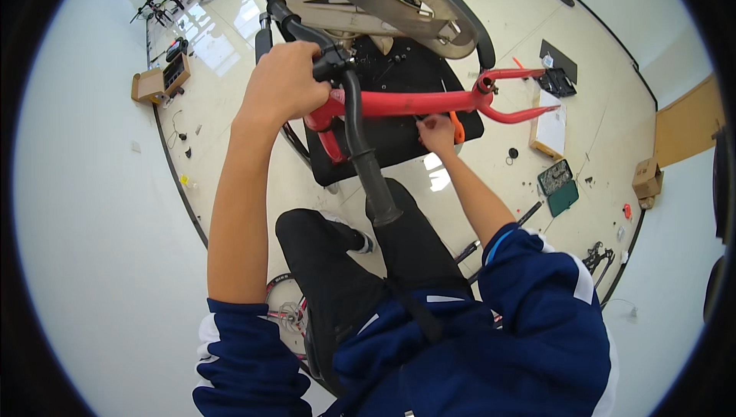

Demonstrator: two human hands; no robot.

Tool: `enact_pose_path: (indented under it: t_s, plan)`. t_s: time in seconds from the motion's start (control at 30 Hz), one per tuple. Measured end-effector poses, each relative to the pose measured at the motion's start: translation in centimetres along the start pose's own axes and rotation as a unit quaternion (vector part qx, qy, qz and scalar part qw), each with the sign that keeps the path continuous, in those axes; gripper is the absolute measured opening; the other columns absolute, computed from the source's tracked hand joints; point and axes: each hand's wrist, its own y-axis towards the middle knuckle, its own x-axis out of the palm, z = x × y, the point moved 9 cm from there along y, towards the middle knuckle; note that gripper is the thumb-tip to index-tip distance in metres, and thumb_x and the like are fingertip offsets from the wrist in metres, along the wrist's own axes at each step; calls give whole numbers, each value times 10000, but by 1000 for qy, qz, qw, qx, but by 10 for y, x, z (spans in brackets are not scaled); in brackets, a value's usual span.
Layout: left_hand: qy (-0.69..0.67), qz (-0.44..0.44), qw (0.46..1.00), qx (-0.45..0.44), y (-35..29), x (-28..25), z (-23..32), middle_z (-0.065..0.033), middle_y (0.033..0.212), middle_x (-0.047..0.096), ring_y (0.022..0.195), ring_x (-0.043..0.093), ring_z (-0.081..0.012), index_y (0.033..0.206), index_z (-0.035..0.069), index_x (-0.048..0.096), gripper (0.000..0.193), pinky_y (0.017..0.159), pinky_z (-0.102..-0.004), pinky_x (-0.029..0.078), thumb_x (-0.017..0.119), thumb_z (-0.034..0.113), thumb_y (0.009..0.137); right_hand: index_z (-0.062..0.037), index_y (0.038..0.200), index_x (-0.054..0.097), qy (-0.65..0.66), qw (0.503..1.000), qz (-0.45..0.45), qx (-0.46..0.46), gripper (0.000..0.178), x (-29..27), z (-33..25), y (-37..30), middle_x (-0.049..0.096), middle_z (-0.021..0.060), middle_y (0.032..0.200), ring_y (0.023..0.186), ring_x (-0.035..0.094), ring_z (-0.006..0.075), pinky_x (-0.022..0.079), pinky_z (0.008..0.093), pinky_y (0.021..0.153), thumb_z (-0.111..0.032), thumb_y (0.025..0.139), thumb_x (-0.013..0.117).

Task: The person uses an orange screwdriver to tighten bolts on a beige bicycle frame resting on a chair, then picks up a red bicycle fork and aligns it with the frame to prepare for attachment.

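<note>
One short word in pale capitals (278,279) can be read on the dark rim of the wheel (290,314), at the lower left, just beside the person's leg (326,264). Its letters follow the curve of the rim. On the red frame (414,103), the black handlebar (355,122), the white box (549,129) and the carton (647,178), no lettering can be made out.

Red bicycle frame (418,104) with black handlebar (355,127), crosswise above black seat (391,139).
</note>
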Motion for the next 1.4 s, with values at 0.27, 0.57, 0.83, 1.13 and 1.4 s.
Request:
enact_pose_path:
  t_s: [0.27, 0.57, 0.83, 1.13, 1.4]
  plan:
    - [15, -33, 998, -45, 13, -1, -13, -216, 853, 688, 835, 672, -380, 996, -29, 695, 359, 798, -400, 544, 661, 122, 673, -20, 1075, 616, -287, 908, 54, -301, 363, 29, -86, -14, 611, 188, 1028, 983, 583, 372, 456, 495, 854, -200, 767, 684]
    - [-20, -58, 995, -79, 12, -9, -28, -214, 704, 636, 662, 629, -349, 887, -59, 673, 297, 681, -391, 514, 671, 108, 642, -78, 954, 690, -255, 930, 50, -259, 227, 115, -107, 65, 587, 95, 1039, 995, 557, 280, 442, 426, 825, -191, 761, 652]
    - [-55, -6, 996, -76, 2, -15, -56, -211, 673, 615, 603, 588, -338, 838, -66, 658, 276, 643, -381, 493, 659, 108, 623, -95, 920, 711, -375, 898, -63, -222, 223, 150, -117, 84, 591, 81, 1086, 1034, 578, 276, 410, 549, 800, -224, 741, 676]
    - [-59, -3, 996, -69, 3, -17, -61, -207, 661, 609, 609, 600, -318, 814, -61, 650, 278, 626, -368, 488, 659, 119, 603, -58, 947, 664, -249, 927, 23, -280, 168, 123, -149, 69, 627, 104, 1037, 1005, 613, 294, 446, 472, 845, -141, 801, 660]
    - [-41, 26, 995, -92, -6, -26, -81, -179, 691, 644, 649, 638, -291, 836, -24, 688, 316, 644, -353, 495, 718, 185, 601, 2, 988, 554, 2, 970, 103, -222, 80, 21, -141, -44, 665, 122, 957, 895, 652, 290, 493, 361, 829, -44, 926, 575]
